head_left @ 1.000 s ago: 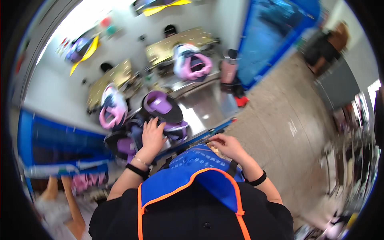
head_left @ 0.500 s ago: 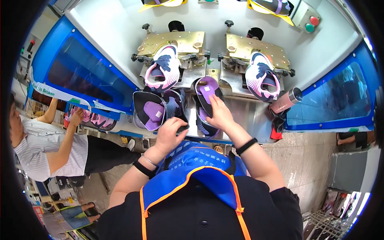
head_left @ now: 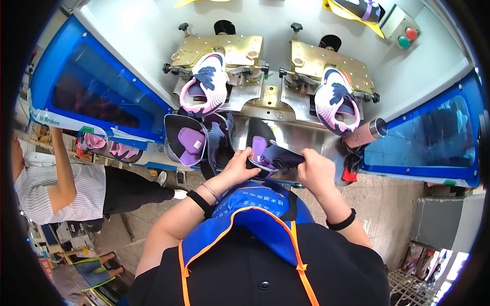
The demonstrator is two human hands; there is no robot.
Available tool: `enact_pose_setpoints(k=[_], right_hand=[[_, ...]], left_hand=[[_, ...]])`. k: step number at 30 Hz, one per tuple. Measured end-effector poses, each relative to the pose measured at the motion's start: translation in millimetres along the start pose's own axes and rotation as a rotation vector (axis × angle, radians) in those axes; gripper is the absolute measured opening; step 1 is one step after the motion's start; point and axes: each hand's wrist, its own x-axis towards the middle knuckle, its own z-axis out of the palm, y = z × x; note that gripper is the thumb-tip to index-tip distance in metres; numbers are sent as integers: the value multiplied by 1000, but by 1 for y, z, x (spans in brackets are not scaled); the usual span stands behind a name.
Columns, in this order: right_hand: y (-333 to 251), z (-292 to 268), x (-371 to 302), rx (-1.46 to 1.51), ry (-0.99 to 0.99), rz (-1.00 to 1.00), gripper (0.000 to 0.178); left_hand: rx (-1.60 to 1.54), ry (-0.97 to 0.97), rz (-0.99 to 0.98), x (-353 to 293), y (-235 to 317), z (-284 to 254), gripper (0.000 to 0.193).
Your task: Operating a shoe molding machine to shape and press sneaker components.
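Both of my hands are at a dark shoe upper [head_left: 283,154] with a purple inside, low in the middle of the metal ledge. My left hand [head_left: 240,167] pinches its left edge between thumb and fingers. At its right tip my right hand [head_left: 317,171] grips, fingers closed. Another dark upper with a purple pad [head_left: 259,145] seems to lie just behind it; where one ends and the other begins is hard to tell. To the left, more dark uppers with a purple pad [head_left: 191,141] stand close together, untouched.
Two white, pink and navy shoes, one left [head_left: 204,84] and one right [head_left: 337,99], sit on brass-plated fixtures [head_left: 332,61]. A pink metal bottle [head_left: 365,133] lies at the ledge's right. Blue windowed panels [head_left: 102,86] flank the bench. A button box [head_left: 400,28] is upper right; a co-worker [head_left: 66,183] stands left.
My right hand has moved right and down from the purple pad to the upper's right tip. My left hand has shifted right onto its left edge, and the upper now spreads between them.
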Motion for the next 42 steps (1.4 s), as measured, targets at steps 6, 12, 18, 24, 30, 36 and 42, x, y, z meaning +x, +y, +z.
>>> enact_pose_setpoints(k=[6,12,18,24,30,36,42], right_hand=[[85,21,-17,121,-190,538,22],[110,37,-18,-273,212,398,41],[45,34,-35,190,105,52,34],[15,111,-15,282,-34,370,67],[-6,96,-36,198,-203,-62,37],[-7,101,-50,466,-122,-99,29],[10,99,-70,727,-126,428,45]], left_hand=[[412,82,288,-1,55,-35,35],[545,85,432,3,60,-28,37],[302,120,372,7,35,-9,27],[259,266,301,11,45,-17,24],[718,320,687,1,69,-30,27],[699,40,843,9,43,-9,40],[328,103,607,-9,40,-21,59]])
